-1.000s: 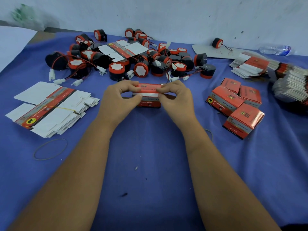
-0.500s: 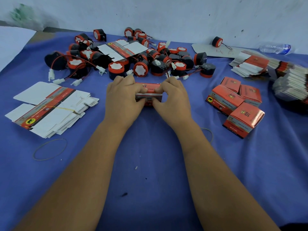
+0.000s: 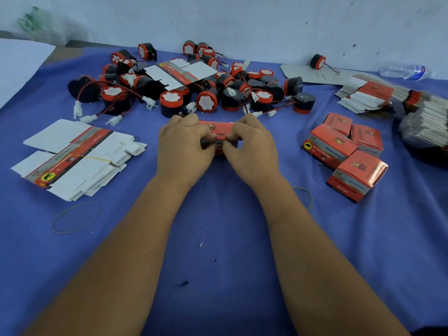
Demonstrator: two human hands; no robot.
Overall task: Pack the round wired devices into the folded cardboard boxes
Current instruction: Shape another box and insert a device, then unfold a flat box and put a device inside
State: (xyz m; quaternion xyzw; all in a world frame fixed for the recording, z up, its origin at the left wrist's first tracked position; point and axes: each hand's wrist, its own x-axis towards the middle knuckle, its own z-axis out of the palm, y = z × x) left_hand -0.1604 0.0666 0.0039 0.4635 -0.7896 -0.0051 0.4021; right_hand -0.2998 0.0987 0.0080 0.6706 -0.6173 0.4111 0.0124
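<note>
Both hands, left hand [image 3: 184, 144] and right hand [image 3: 252, 144], pinch a glossy red cardboard box [image 3: 219, 132].

A: Blue cloth [image 3: 218, 238] all over the table. On it, the devices [image 3: 171, 103]: black bodies, red rims, white faces, red and black wires, white plugs.

B: The box [image 3: 219, 132] between the hands is red with dark lettering.

A: Flat boxes [image 3: 72, 158] at left are white with a red and black band, a black elephant on a yellow disc, and a yellow rubber band across.

B: Boxes [image 3: 339, 151] at right: red tops, grey sides.

A: Wall [image 3: 242, 20] is pale, with a green smudge.
</note>
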